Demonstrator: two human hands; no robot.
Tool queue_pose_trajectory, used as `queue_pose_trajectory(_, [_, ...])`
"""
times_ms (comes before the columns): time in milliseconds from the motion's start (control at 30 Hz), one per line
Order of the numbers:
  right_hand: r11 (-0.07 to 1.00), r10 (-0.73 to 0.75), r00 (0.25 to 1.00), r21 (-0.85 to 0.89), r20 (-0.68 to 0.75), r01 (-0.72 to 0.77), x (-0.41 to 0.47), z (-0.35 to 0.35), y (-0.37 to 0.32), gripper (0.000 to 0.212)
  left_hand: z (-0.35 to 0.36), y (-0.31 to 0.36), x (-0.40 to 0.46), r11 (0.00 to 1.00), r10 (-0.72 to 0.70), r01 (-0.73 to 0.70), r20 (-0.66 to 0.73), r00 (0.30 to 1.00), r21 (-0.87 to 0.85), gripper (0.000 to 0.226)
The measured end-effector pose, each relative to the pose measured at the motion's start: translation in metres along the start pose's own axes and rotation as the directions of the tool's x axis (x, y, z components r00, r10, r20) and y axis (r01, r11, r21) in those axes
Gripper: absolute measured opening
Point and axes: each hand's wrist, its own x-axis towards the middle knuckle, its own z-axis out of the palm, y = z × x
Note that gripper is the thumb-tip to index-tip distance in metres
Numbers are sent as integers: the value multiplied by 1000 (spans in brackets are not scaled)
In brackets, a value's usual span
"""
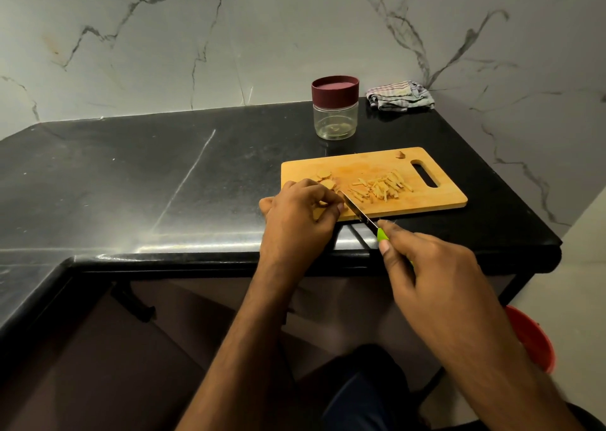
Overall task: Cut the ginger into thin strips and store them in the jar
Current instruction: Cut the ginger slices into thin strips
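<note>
Head view: right hand [426, 266] gripping knife [359, 212], left hand [300, 215] pinching ginger slices [323, 179] at cutting board's [436, 201] near-left corner, slicing underway. Strips [382, 186] piling mid-board; jar [335, 107] beyond far edge sitting lidded, apparently unfilled.

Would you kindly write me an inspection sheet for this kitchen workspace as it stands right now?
Surface: black stone counter, glossy, with a pale streak across it.
Job's things: wooden cutting board near the counter's front edge; ginger strips piled mid-board; ginger slices at its left end; one small piece at the far edge; jar behind the board, maroon lid on, looks empty.
Clutter: crumpled checked cloth in the back corner.
Grippers: left hand holds ginger down; right hand grips the green-handled knife, blade on the board.
Cables: nothing seen.
Surroundings: marble-pattern wall; red bucket on the floor.
</note>
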Motion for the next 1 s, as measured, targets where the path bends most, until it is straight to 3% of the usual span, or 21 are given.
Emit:
queue_pose_trajectory(400, [1000, 17, 999, -6, 45, -17, 7, 5, -6, 38, -1, 1, 1, 999, 14, -14, -3, 1000, 30, 7])
queue_pose_trajectory(567, [997, 20, 999, -79, 42, -16, -4, -6, -5, 41, -1, 2, 0, 999, -3, 3, -1, 1000, 37, 4])
queue_pose_trajectory(667, [986, 47, 998, -160, 27, -42, -7, -9, -3, 43, 0, 2, -1, 1000, 17, -17, 2, 1000, 7, 15])
queue_pose_trajectory(800, [980, 75, 996, -187, 52, -64, -4, -7, 2, 45, 1, 4, -3, 982, 92, -103, 79, 993, 159, 14])
queue_pose_trajectory(1000, [983, 64, 997, -176, 53, -53, -1, -4, 2, 45, 2, 4, 0, 953, 118, -159, 169, 979, 258, 36])
